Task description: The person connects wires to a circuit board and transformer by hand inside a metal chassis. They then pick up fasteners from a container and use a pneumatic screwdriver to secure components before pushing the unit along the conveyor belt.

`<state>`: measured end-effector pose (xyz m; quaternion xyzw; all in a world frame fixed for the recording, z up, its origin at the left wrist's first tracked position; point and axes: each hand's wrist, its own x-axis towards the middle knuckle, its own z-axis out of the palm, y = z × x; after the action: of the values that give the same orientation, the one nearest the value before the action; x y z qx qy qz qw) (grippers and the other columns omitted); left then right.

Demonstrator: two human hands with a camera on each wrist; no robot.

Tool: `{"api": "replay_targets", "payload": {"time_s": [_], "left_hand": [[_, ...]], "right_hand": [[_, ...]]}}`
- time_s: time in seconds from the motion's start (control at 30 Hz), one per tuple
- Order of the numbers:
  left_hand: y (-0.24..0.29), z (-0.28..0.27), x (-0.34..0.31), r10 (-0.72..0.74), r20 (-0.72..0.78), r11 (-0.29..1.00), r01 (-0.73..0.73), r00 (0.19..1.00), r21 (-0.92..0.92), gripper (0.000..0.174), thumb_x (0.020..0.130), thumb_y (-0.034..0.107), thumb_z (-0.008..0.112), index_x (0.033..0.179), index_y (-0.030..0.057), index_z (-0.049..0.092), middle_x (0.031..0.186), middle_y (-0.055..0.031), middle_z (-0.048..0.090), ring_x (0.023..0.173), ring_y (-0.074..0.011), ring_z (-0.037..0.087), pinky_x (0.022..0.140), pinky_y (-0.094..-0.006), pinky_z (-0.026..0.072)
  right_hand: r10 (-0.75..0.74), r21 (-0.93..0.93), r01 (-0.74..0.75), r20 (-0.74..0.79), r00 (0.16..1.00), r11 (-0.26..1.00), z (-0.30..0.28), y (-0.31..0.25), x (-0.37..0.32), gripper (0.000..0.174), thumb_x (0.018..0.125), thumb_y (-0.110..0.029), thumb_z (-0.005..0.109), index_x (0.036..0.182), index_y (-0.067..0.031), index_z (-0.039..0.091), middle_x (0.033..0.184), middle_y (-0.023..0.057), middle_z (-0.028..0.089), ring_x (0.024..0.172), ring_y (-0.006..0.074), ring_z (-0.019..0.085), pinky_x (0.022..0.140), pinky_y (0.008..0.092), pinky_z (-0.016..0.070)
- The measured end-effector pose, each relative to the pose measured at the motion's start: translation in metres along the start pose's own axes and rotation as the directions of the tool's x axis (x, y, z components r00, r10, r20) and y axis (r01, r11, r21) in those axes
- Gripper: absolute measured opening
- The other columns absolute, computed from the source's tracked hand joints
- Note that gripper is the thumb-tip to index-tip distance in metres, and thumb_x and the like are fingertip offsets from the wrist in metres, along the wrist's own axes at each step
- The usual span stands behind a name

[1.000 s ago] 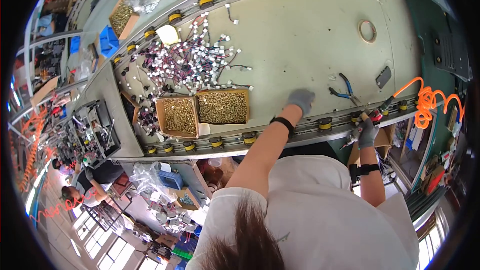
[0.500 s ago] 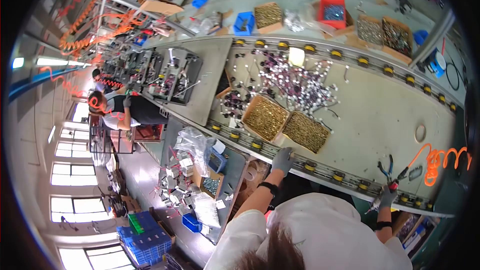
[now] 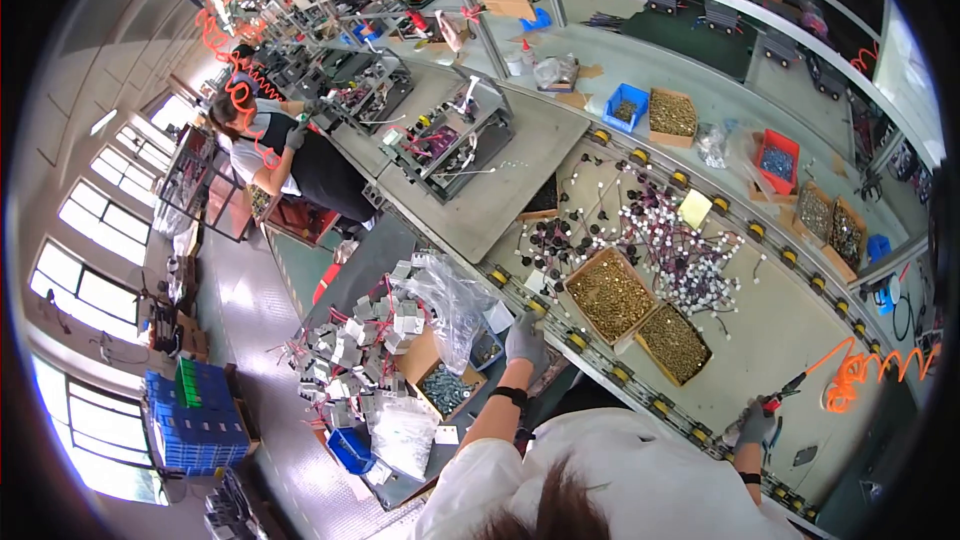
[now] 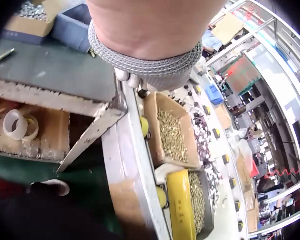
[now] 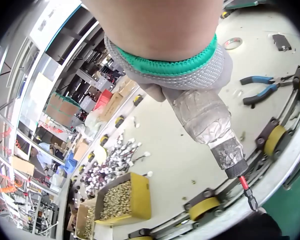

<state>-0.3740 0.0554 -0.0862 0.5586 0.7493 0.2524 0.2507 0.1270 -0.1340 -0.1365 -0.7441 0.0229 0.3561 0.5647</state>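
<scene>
My gloved left hand (image 3: 525,342) is at the front rail of the workbench, left of two cardboard boxes of small brass-coloured fasteners (image 3: 610,295). Its fingers reach over the bench edge; the cuff hides most of them in the left wrist view, where fingertips (image 4: 133,81) show at the rail. In my right hand (image 3: 755,428), also gloved, I grip a power screwdriver (image 5: 205,117) wrapped in silver tape. Its red and black bit (image 5: 247,192) points toward the front rail. Blue-handled pliers (image 5: 260,92) lie on the bench beside that hand.
White-plugged wire bundles (image 3: 690,260) spread behind the boxes. Rails with yellow rollers (image 3: 620,375) line the bench. An orange coiled hose (image 3: 850,380) hangs at right. A side table at left bears a blue bin (image 3: 350,450) and plastic bags (image 3: 405,440). Another person (image 3: 300,155) stands further along.
My head view has swung left. The left hand has moved left from over the bench to its front edge and along it. The right hand keeps hold of the screwdriver.
</scene>
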Motion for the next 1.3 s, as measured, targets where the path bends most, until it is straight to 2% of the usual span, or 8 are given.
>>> {"api": "replay_targets", "payload": {"time_s": [0.3, 0.5, 0.7, 0.9, 1.0, 1.03, 1.13, 1.3], "left_hand": [[-0.022, -0.032, 0.159, -0.027, -0.030, 0.957, 0.035, 0.999, 0.287, 0.042, 0.076, 0.018, 0.059, 0.116, 0.0090, 0.051, 0.115, -0.0151, 0.052, 0.109, -0.0323, 0.050, 0.089, -0.0399, 0.0439], [-0.064, -0.028, 0.239, -0.288, 0.118, 0.865, 0.205, 0.950, 0.457, 0.062, 0.077, 0.017, 0.059, 0.134, 0.0060, 0.036, 0.140, -0.0131, 0.035, 0.128, -0.0278, 0.037, 0.102, -0.0370, 0.0344], [-0.087, 0.007, 0.284, -0.448, 0.023, 0.680, 0.324, 0.894, 0.658, 0.055, 0.093, 0.018, 0.032, 0.144, 0.0080, 0.016, 0.150, -0.0156, 0.015, 0.135, -0.0392, 0.020, 0.106, -0.0482, 0.0256], [-0.096, 0.039, 0.299, -0.531, -0.107, 0.685, 0.500, 0.841, 0.530, 0.054, 0.093, 0.019, 0.030, 0.145, 0.0104, 0.017, 0.149, -0.0192, 0.016, 0.132, -0.0434, 0.024, 0.105, -0.0521, 0.0253], [-0.097, 0.041, 0.289, -0.498, -0.079, 0.720, 0.463, 0.863, 0.518, 0.053, 0.093, 0.018, 0.029, 0.144, 0.0099, 0.018, 0.148, -0.0209, 0.017, 0.132, -0.0437, 0.025, 0.105, -0.0525, 0.0258], [-0.095, 0.042, 0.285, -0.496, -0.072, 0.721, 0.456, 0.865, 0.522, 0.053, 0.093, 0.018, 0.029, 0.144, 0.0099, 0.018, 0.148, -0.0209, 0.017, 0.132, -0.0437, 0.025, 0.105, -0.0525, 0.0258], [-0.086, 0.044, 0.269, -0.499, -0.055, 0.773, 0.473, 0.865, 0.423, 0.051, 0.094, 0.017, 0.027, 0.144, 0.0100, 0.020, 0.148, -0.0213, 0.016, 0.132, -0.0435, 0.024, 0.105, -0.0528, 0.0262], [-0.003, 0.012, 0.219, -0.512, 0.152, 0.757, 0.361, 0.845, 0.544, 0.067, 0.085, 0.039, 0.047, 0.138, 0.0010, 0.032, 0.140, -0.0223, 0.035, 0.125, -0.0377, 0.041, 0.102, -0.0389, 0.0355]], "right_hand": [[-0.144, -0.108, 0.144, 0.011, 0.990, 0.984, 0.084, -0.034, -0.066, 0.025, 0.074, -0.002, 0.063, 0.095, -0.0111, 0.053, 0.058, 0.0030, 0.050, 0.042, 0.0135, 0.047, 0.037, 0.0256, 0.0361], [-0.142, -0.132, 0.130, -0.088, 0.986, 0.983, 0.078, -0.039, -0.080, 0.026, 0.074, -0.004, 0.064, 0.097, -0.0104, 0.053, 0.058, 0.0042, 0.050, 0.042, 0.0151, 0.048, 0.037, 0.0268, 0.0375], [-0.072, -0.036, 0.063, -0.354, 0.932, 0.997, 0.050, -0.029, -0.075, 0.022, 0.073, -0.003, 0.064, 0.093, -0.0105, 0.055, 0.058, 0.0030, 0.051, 0.042, 0.0142, 0.048, 0.036, 0.0272, 0.0399], [0.024, -0.017, -0.033, -0.396, 0.918, 0.999, 0.030, -0.014, -0.078, 0.019, 0.071, -0.005, 0.064, 0.084, -0.0082, 0.051, 0.052, 0.0046, 0.045, 0.036, 0.0169, 0.044, 0.033, 0.0289, 0.0376], [-0.116, -0.077, 0.093, -0.404, 0.907, 0.993, 0.027, -0.002, -0.080, 0.019, 0.070, -0.005, 0.064, 0.084, -0.0077, 0.051, 0.053, 0.0052, 0.046, 0.035, 0.0174, 0.044, 0.032, 0.0304, 0.0380], [0.006, -0.057, -0.030, -0.387, 0.922, 0.998, 0.039, -0.013, -0.089, 0.024, 0.071, 0.002, 0.062, 0.088, -0.0122, 0.052, 0.061, 0.0012, 0.051, 0.041, 0.0136, 0.047, 0.035, 0.0273, 0.0393], [-0.055, -0.096, 0.025, -0.318, 0.947, 0.995, 0.061, -0.018, -0.095, 0.024, 0.072, 0.001, 0.062, 0.087, -0.0126, 0.050, 0.061, 0.0013, 0.051, 0.042, 0.0138, 0.048, 0.036, 0.0276, 0.0391], [-0.054, -0.145, 0.022, -0.216, 0.975, 0.989, 0.090, -0.032, -0.098, 0.024, 0.071, -0.002, 0.065, 0.088, -0.0114, 0.051, 0.060, 0.0030, 0.052, 0.043, 0.0151, 0.050, 0.039, 0.0286, 0.0415]]}}
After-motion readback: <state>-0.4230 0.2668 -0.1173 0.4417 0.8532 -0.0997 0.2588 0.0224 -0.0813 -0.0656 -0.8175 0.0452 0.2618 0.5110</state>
